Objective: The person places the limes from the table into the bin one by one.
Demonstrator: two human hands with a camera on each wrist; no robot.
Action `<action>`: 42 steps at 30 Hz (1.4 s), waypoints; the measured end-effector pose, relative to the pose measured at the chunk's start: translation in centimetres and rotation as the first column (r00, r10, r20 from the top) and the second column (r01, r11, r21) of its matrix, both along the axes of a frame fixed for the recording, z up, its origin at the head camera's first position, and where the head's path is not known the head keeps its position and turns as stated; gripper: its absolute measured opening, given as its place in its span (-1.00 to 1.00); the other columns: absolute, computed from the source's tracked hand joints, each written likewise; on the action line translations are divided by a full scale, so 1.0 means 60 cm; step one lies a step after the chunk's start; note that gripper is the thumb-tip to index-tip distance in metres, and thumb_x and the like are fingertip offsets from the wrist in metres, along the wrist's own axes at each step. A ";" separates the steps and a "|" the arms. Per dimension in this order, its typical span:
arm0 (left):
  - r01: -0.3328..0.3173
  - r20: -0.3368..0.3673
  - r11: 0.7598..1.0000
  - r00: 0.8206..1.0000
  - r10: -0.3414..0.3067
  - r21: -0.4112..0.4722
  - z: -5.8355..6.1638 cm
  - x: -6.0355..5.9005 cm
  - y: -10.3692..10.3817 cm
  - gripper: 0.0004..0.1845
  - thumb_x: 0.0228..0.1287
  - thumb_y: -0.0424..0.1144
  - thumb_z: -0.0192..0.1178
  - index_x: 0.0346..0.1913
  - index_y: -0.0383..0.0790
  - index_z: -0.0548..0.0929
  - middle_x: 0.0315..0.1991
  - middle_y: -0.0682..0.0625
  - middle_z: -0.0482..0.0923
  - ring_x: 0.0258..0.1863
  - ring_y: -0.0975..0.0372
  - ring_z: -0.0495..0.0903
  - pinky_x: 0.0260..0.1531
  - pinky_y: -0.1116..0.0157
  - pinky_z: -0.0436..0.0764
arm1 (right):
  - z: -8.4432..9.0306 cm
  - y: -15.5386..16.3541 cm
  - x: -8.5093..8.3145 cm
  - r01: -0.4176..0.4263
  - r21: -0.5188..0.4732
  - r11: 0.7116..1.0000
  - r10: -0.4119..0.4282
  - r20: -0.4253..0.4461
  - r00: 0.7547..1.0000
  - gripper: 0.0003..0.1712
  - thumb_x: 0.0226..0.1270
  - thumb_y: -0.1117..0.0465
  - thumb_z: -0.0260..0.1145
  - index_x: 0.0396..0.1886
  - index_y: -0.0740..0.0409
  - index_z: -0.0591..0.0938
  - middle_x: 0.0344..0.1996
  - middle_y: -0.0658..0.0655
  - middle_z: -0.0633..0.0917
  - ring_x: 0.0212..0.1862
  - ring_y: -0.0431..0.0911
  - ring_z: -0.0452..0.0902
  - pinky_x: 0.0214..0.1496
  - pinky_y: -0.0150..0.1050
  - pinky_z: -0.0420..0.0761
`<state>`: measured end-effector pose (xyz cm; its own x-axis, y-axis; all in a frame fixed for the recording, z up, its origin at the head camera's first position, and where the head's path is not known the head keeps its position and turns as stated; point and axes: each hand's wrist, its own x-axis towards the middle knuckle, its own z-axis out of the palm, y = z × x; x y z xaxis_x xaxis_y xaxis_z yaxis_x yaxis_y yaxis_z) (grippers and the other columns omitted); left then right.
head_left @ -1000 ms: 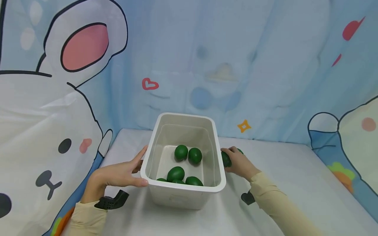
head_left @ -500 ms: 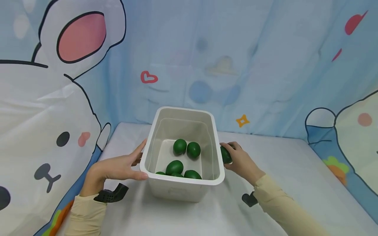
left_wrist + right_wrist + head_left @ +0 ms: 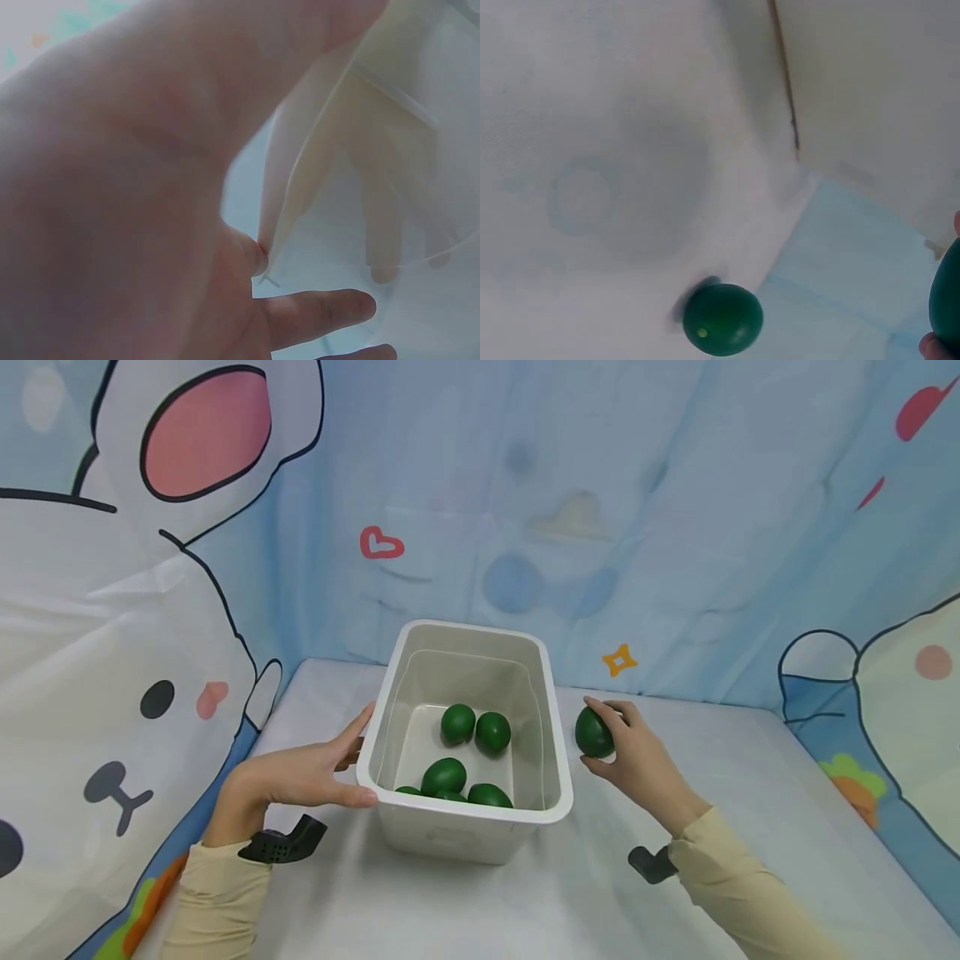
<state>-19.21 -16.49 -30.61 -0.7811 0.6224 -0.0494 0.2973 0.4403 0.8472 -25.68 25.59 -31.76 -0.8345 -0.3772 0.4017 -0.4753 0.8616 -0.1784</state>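
My right hand (image 3: pixel 637 760) pinches a dark green avocado (image 3: pixel 595 732) between thumb and fingers, just right of a white bin (image 3: pixel 465 839), apart from its wall. At the right edge of the right wrist view, part of the held avocado (image 3: pixel 949 300) shows between fingertips. My left hand (image 3: pixel 307 774) rests against the bin's left side, thumb at the front corner of the rim and fingers extended along the wall. Several avocados (image 3: pixel 444 777) lie on the bin's floor; the front wall partly hides some.
Another avocado (image 3: pixel 724 319) lies on the white tabletop (image 3: pixel 577 300) in the right wrist view; in the head view it cannot be made out. A blue cartoon-printed cloth (image 3: pixel 675 568) hangs close behind and beside the table.
My right hand has come away from the bin's right wall, moving to the right with the avocado. My left hand stays at the bin. The head view has tilted down slightly.
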 end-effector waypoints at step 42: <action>0.016 0.022 1.000 1.000 -0.016 0.014 0.001 0.002 -0.006 0.19 0.19 -0.05 0.29 0.44 0.28 -0.56 0.50 -0.11 -0.08 0.38 -0.03 0.17 0.11 -0.06 0.44 | 0.065 -0.044 0.047 -0.128 -0.162 0.978 0.148 0.122 0.981 0.02 0.11 -0.03 0.44 0.49 0.01 0.12 0.39 0.24 0.15 0.25 0.18 0.38 0.13 0.11 0.49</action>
